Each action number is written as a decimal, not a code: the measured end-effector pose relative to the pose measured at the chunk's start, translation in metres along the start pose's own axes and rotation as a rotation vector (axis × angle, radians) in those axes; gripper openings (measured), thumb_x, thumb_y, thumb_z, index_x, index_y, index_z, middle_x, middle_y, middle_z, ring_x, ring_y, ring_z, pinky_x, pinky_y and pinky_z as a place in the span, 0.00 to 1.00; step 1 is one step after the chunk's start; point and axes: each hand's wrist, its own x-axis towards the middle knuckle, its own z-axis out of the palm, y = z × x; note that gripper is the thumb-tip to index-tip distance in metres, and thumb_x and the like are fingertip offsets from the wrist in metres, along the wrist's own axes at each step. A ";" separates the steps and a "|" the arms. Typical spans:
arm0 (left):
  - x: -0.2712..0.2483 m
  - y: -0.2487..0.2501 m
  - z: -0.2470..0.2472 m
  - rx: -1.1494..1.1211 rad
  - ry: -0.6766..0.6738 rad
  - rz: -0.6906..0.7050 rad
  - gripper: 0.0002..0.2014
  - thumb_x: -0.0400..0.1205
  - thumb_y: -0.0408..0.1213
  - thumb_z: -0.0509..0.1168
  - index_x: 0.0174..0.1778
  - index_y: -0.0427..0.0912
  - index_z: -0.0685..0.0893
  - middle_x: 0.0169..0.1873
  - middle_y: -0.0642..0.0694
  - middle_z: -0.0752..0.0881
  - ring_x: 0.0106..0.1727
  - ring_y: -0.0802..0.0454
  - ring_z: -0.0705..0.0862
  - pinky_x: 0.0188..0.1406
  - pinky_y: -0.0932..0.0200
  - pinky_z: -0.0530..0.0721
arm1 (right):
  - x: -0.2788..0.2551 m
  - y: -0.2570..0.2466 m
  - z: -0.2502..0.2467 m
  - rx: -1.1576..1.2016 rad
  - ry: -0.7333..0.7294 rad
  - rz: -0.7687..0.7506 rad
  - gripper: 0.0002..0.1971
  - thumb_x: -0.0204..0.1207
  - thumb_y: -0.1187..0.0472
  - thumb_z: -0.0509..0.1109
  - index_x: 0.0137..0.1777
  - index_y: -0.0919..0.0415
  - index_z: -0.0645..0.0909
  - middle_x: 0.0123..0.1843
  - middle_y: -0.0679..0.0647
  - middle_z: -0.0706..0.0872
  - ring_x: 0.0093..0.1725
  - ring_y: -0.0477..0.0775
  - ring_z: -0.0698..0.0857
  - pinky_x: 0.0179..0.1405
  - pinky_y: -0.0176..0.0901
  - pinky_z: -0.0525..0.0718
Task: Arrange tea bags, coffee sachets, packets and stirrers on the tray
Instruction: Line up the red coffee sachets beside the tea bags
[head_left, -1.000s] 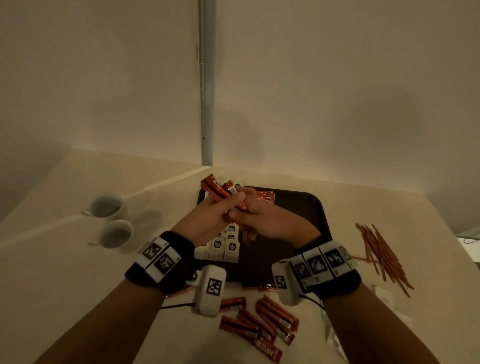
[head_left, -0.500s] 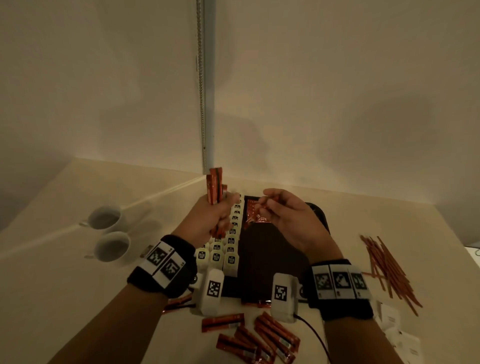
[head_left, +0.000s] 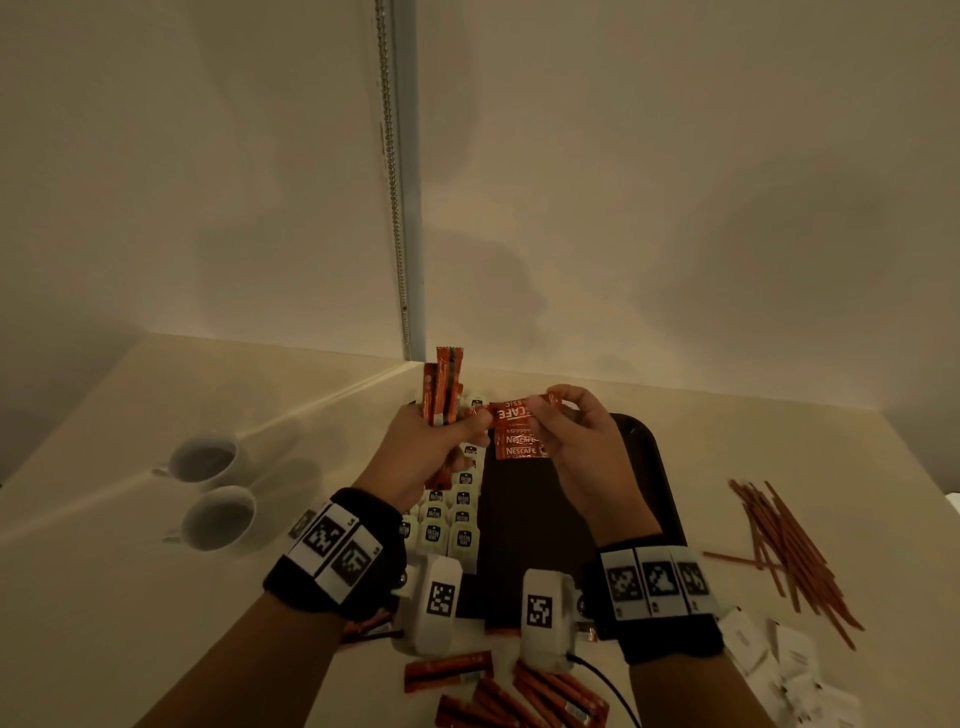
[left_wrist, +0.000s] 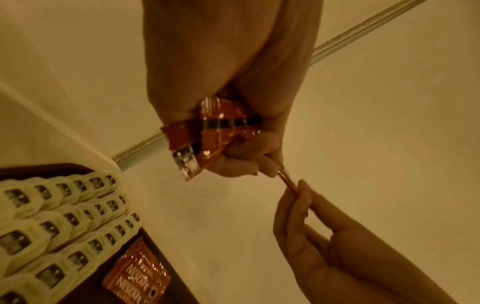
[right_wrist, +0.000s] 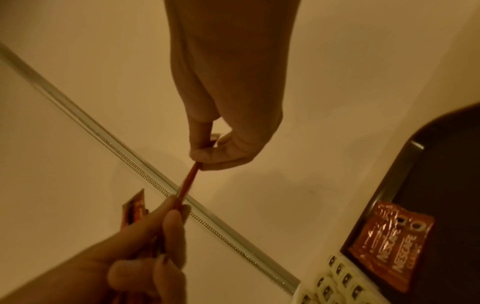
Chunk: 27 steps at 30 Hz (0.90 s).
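My left hand (head_left: 467, 423) grips a bundle of red coffee stick sachets (head_left: 441, 389) upright above the tray's far left corner. Its fingertips also pinch the left end of one flat red coffee sachet (head_left: 514, 412). My right hand (head_left: 550, 410) pinches the other end of that sachet. In the wrist views the sachet shows edge-on (left_wrist: 285, 181) (right_wrist: 187, 185) between the two hands. The dark tray (head_left: 644, 467) holds rows of white tea bags (head_left: 457, 519) on its left side. A few red coffee sachets (head_left: 519, 449) lie at the tray's far end.
Two white cups (head_left: 202, 460) (head_left: 218, 517) stand left of the tray. Several brown stirrers (head_left: 795, 545) lie to the right, white packets (head_left: 789, 670) at the front right, and loose stick sachets (head_left: 519, 691) near the front edge. The wall corner is close behind.
My right hand left the sachets at the tray's far end and came back to the left hand. It now pinches one sachet together with the left fingers. The left hand's bundle stands upright.
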 end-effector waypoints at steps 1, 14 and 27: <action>-0.001 -0.002 0.002 -0.005 -0.029 -0.024 0.12 0.76 0.40 0.72 0.51 0.38 0.84 0.32 0.46 0.90 0.20 0.57 0.77 0.32 0.55 0.78 | 0.001 0.000 0.001 0.002 -0.018 -0.006 0.08 0.73 0.69 0.71 0.50 0.62 0.79 0.43 0.54 0.87 0.46 0.51 0.87 0.55 0.47 0.85; 0.007 0.001 0.004 -0.102 -0.011 0.079 0.09 0.76 0.34 0.71 0.51 0.37 0.87 0.21 0.51 0.81 0.18 0.58 0.73 0.29 0.63 0.82 | 0.004 -0.016 0.004 -1.017 -0.297 -0.106 0.15 0.75 0.62 0.72 0.62 0.56 0.82 0.44 0.48 0.84 0.26 0.40 0.84 0.24 0.26 0.78; 0.004 0.003 0.003 -0.114 -0.016 0.165 0.09 0.70 0.37 0.73 0.45 0.40 0.88 0.32 0.46 0.90 0.20 0.56 0.79 0.29 0.61 0.83 | 0.006 -0.022 0.000 -0.670 -0.163 -0.331 0.03 0.76 0.67 0.70 0.47 0.60 0.82 0.41 0.53 0.86 0.35 0.44 0.86 0.37 0.35 0.85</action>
